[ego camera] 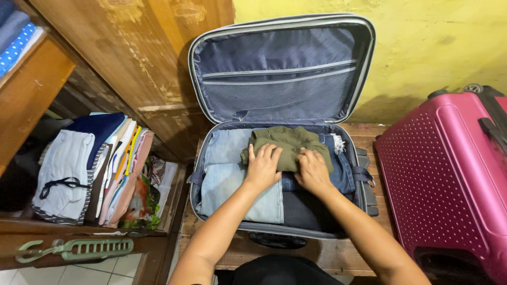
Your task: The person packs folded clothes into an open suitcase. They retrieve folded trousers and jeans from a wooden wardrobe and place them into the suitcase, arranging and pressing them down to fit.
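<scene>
Left hand (262,167): lying flat, fingers spread, pressing on the olive garment (288,145).
Right hand (312,171): lying palm down, fingers together, pressing on the same garment's right part.
Olive garment: folded, lying on the jeans (237,179) inside the open grey suitcase (364,198).
Suitcase: sitting on a wooden bench (338,253).
Surroundings: pink suitcase (443,174) standing at right; folded clothes stack (95,169) sitting on a shelf at left.
</scene>
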